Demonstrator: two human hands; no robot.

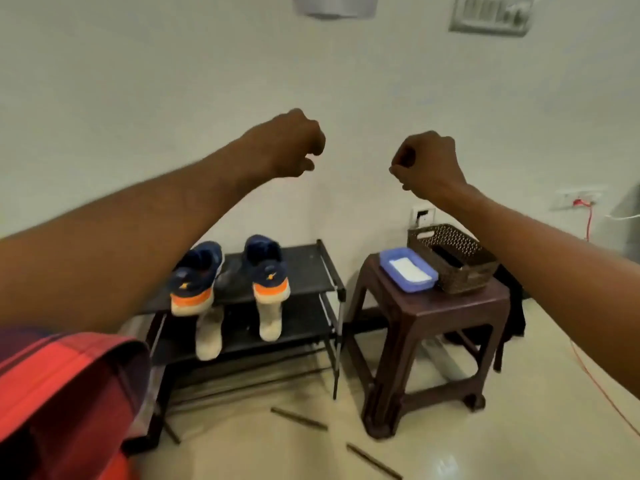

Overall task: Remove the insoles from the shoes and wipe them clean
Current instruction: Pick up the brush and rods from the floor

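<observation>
Two navy shoes with orange and white heels, the left shoe (pixel 195 278) and the right shoe (pixel 268 271), stand on the top shelf of a black shoe rack (pixel 311 268). Two pale insole-like pieces (pixel 209 336) (pixel 270 322) hang down below the heels in front of the lower shelf. My left hand (pixel 294 143) and my right hand (pixel 427 164) are raised in front of the wall, high above the rack. Both have curled fingers and hold nothing.
A brown plastic stool (pixel 433 317) stands right of the rack. On it sit a blue tray (pixel 388 263) with a white cloth (pixel 410 270) and a brown woven basket (pixel 453 258). Thin rods (pixel 299 419) lie on the floor. A red cable (pixel 602 389) runs along the right.
</observation>
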